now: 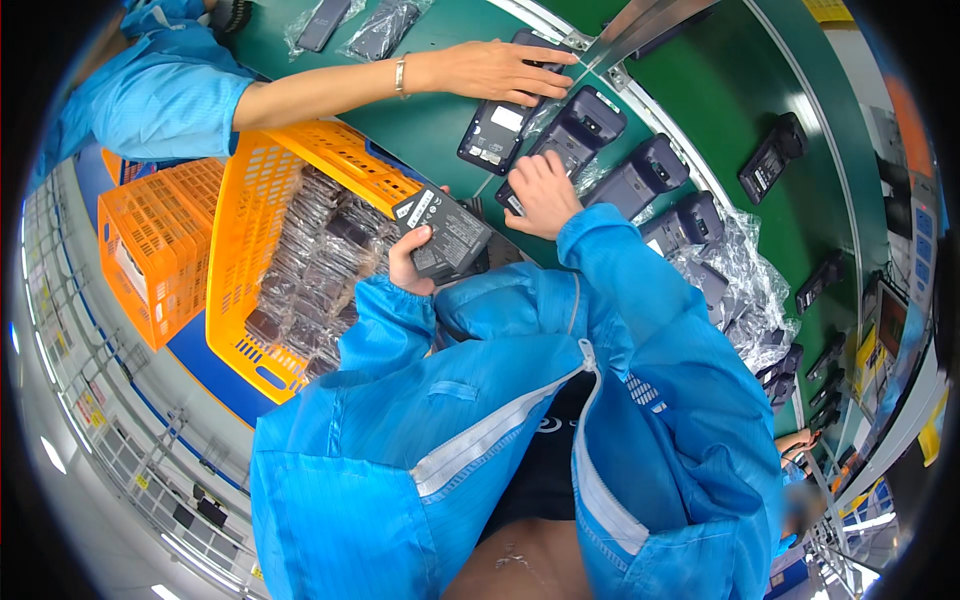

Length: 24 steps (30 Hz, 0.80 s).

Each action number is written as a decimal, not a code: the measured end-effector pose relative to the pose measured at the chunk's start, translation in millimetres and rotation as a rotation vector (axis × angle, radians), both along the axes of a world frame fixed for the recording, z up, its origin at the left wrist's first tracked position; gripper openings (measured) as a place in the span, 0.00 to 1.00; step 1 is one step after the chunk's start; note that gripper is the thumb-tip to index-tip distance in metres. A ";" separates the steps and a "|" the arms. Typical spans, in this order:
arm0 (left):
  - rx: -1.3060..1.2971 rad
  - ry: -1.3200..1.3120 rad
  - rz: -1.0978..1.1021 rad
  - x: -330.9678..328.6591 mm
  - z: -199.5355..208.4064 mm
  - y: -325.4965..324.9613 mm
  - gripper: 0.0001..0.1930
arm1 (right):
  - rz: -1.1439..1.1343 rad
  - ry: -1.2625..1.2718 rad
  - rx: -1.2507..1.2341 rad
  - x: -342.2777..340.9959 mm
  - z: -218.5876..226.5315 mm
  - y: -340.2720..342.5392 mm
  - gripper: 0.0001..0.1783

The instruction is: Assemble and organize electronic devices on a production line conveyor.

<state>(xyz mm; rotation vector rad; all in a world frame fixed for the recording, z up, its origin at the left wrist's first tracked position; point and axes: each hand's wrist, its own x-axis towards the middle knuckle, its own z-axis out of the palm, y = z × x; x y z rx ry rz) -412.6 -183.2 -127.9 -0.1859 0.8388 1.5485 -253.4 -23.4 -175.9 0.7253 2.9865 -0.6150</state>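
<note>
My left hand (411, 262) is closed around a stack of flat black battery packs (450, 232) with printed labels, held in front of my chest. Ahead and to the right, my right hand (545, 196) has its fingers bent over the lower end of a dark handheld terminal (577, 130) lying face down on the green bench. What the fingertips press on is partly hidden. Just beyond it, a co-worker's hand (520, 72) with a bracelet lies across another terminal (497, 125), whose back shows white labels. More terminals (645, 175) lie in a row to the right.
A yellow crate (225, 250) full of plastic-wrapped dark items (325, 260) stands at my left, beside an orange crate (150, 255). Crumpled clear wrap (755, 270) covers terminals at right. Beyond a metal rail runs a green strip (720, 120) carrying more terminals (772, 158). Wrapped devices (385, 28) lie far left.
</note>
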 end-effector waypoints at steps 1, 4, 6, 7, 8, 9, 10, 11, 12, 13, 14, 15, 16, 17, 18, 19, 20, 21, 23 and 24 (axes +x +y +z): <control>-0.002 -0.001 -0.003 -1.8 0.5 -1.4 0.32 | 0.075 0.035 0.037 -2.8 -8.9 -1.6 0.27; -0.033 0.012 0.020 -6.2 -1.2 -8.3 0.30 | 0.121 0.076 0.052 2.4 -21.4 -4.3 0.27; -0.075 0.040 0.024 -8.2 -4.8 -17.1 0.32 | 0.058 0.079 0.049 5.4 -14.8 -9.2 0.32; -0.103 0.065 0.024 -7.8 -5.5 -17.0 0.34 | 0.055 0.076 0.051 9.1 -14.5 -12.0 0.32; -0.102 0.063 0.021 -7.8 -5.9 -17.2 0.34 | -0.094 0.116 -0.017 12.6 -16.7 -15.8 0.34; -0.107 0.038 0.027 -8.0 -6.0 -17.3 0.29 | -0.242 0.156 -0.085 15.3 -19.2 -19.7 0.37; -0.112 0.011 0.030 -7.9 -6.4 -16.9 0.25 | -0.311 0.157 -0.129 18.0 -21.2 -23.6 0.40; -0.110 0.009 0.028 -7.6 -7.5 -15.9 0.25 | -0.313 0.156 -0.127 18.2 -24.0 -27.0 0.40; -0.124 0.001 0.023 -6.8 -9.2 -14.7 0.25 | -0.350 0.117 -0.040 16.9 -27.1 -30.3 0.40; -0.142 -0.007 0.021 -6.2 -11.5 -15.3 0.24 | -0.383 0.079 0.042 14.0 -27.6 -32.8 0.40; -0.149 -0.002 0.031 -6.1 -13.8 -15.3 0.23 | -0.381 0.080 0.041 11.9 -28.0 -33.5 0.40; -0.150 0.001 0.033 -7.0 -15.2 -16.2 0.23 | -0.424 0.058 0.045 9.6 -28.5 -33.3 0.39; -0.147 -0.004 0.015 -7.5 -14.2 -16.2 0.22 | -0.467 0.034 0.048 7.8 -28.2 -33.2 0.38; -0.143 -0.008 -0.003 -7.9 -13.4 -15.8 0.22 | -0.466 0.036 0.046 7.1 -28.2 -31.9 0.38; -0.145 -0.006 -0.002 -8.0 -13.5 -14.0 0.22 | -0.492 0.018 0.067 7.9 -28.5 -29.4 0.38; -0.138 -0.011 -0.026 -8.0 -12.7 -9.8 0.22 | -0.519 0.001 0.087 9.2 -29.7 -27.5 0.37; -0.130 -0.016 -0.050 -7.6 -11.5 -5.9 0.22 | -0.512 0.007 0.050 12.0 -31.3 -27.0 0.38; -0.131 -0.015 -0.052 -6.5 -9.7 -2.8 0.22 | -0.514 0.007 0.048 11.9 -33.3 -28.1 0.38; -0.118 -0.007 -0.055 -1.4 2.7 7.5 0.22 | -0.527 0.062 -0.018 14.4 -30.5 -28.4 0.38; -0.107 -0.024 -0.074 -1.8 -1.9 9.1 0.22 | -0.535 0.064 -0.015 15.9 -29.4 -27.9 0.38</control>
